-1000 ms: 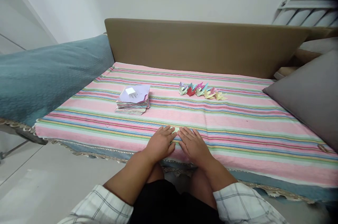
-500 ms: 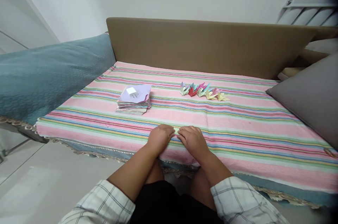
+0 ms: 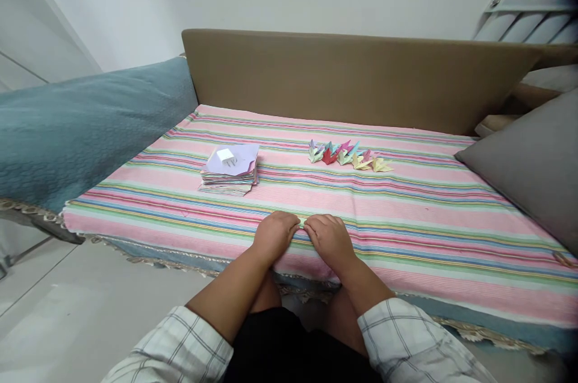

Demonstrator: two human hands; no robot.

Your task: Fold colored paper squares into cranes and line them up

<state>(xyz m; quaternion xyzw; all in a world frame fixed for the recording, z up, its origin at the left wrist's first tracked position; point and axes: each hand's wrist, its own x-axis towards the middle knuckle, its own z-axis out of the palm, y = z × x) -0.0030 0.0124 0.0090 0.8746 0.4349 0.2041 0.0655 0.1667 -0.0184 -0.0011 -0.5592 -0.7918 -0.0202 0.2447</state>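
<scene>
Seen from above, a seated person's left hand (image 3: 276, 235) and right hand (image 3: 332, 239) meet over a small pale green paper (image 3: 301, 222) near the front edge of a striped cover (image 3: 289, 193). A second ago the hands lay flat; now the fingers are curled closed, seemingly pinching the paper's two ends (only a sliver shows between them), which suggests pressing has given way to gripping. Beyond sit folded paper cranes (image 3: 347, 157) and, to the left, a paper stack (image 3: 229, 182).

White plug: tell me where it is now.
In the head view, the white plug sits left of centre on the purple sheet topping the paper stack, beyond and left of the left hand.
</scene>
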